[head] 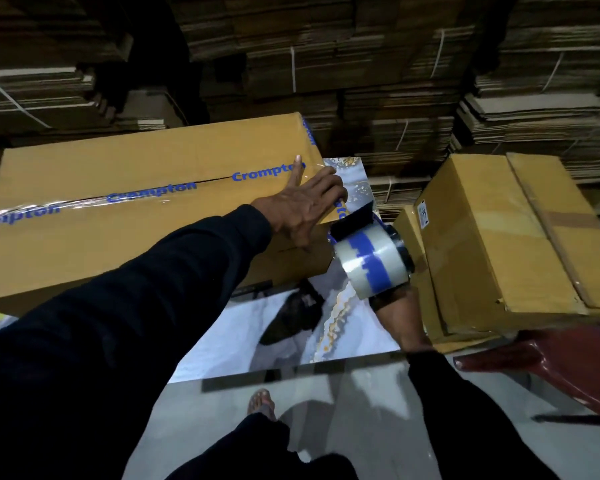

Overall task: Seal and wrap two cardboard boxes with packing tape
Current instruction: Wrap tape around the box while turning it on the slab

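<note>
Tape already runs along the top seam of the large printed box (146,216), which fills the left and centre of the frame, lying on a glossy marbled worktop (347,337). The person's left hand (302,206) lies flat at the box's right end, fingers (296,169) straight and spread, the forefinger pointing along the seam; it appears to be pressing the strip down at the corner so it stays stuck while the tape is carried over the edge. Just beside that corner, right of centre, the tape dispenser (371,258) sits against the end face, its clear roll with a blue printed band facing the camera. The right hand (400,318) reaches up from below toward the dispenser's handle, but the roll hides its fingers, so whether they curl round the handle cannot be told. Holding the dispenser this close to the edge probably keeps the strip taut for the turn down the end face. At the right of the frame a second, plain cardboard box (499,237) rests tilted on a dark red chair (561,368), with brown tape across its flaps. Bundled stacks of flattened cardboard (378,57) fill the upper part of the frame.
</note>
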